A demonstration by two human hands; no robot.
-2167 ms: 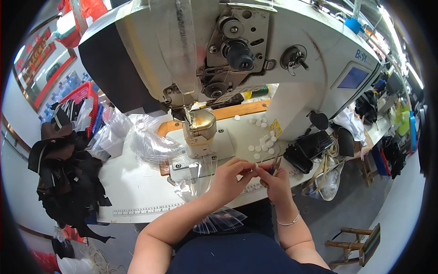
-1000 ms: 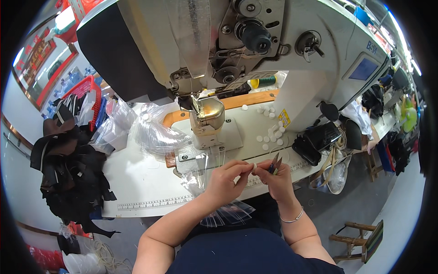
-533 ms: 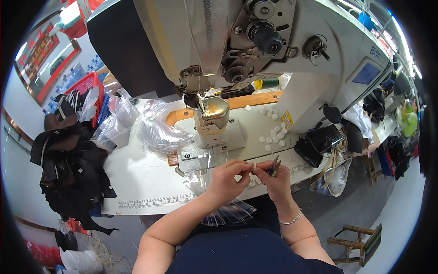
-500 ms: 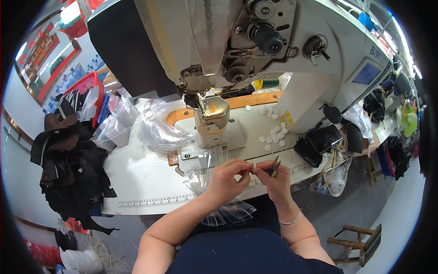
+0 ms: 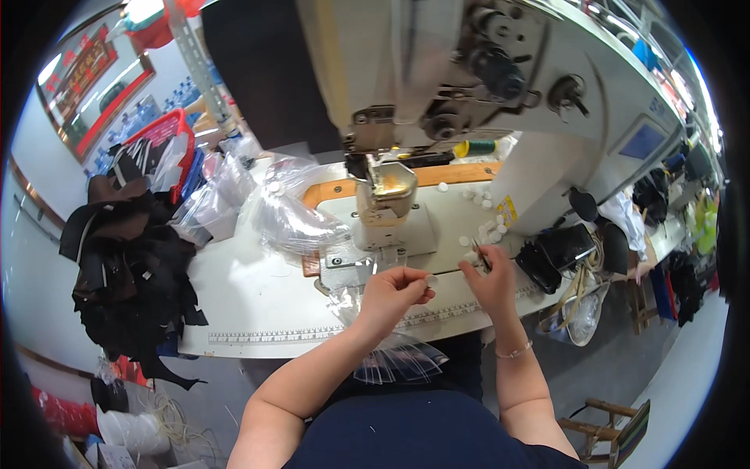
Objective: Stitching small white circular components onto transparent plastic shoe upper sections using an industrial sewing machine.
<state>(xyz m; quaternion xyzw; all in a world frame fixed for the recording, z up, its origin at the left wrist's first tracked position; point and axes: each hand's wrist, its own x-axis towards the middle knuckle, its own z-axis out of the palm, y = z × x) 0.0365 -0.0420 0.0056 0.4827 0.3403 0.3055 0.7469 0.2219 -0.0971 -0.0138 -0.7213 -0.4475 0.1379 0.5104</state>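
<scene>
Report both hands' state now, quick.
Left hand: closed, pinching a small white disc between thumb and fingers.
Right hand: partly closed, holding small pointed scissors, blades pointing away from the person.

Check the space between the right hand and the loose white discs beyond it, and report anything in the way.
No separate object visibly stands between the right hand and the loose white discs; only the small scissors it holds project toward them.
</scene>
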